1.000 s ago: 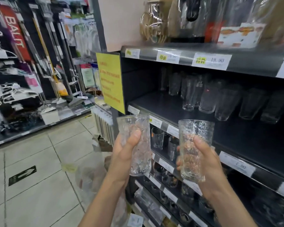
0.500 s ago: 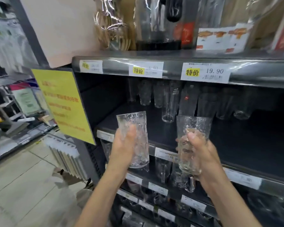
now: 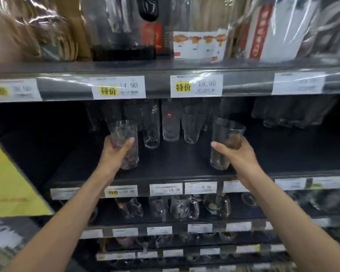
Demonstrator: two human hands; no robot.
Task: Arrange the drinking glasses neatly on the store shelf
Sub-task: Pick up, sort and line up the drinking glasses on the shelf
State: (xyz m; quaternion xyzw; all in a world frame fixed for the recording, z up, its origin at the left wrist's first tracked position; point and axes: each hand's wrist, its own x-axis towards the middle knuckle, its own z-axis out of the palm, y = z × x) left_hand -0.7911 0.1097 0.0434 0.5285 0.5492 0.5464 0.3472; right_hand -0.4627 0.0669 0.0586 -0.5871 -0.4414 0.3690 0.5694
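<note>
left hand (image 3: 114, 154) curled round left glass (image 3: 123, 128) | right hand (image 3: 238, 154) curled round right glass (image 3: 221, 132) | both upright at shelf (image 3: 175, 161) front | back row (image 3: 171, 124) beyond, between them

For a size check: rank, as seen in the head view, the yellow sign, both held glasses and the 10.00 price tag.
1. yellow sign, largest, partly cropped.
2. left-hand glass and right-hand glass: alike, not ranked.
3. 10.00 price tag, smallest.

We see light from above glaring off the plastic wrap (image 3: 37, 26) and glossy price strip (image 3: 67, 89), the shelf (image 3: 175, 160) recess shadowed and dim, the frame's edges bowed and motion-blurred.
</note>
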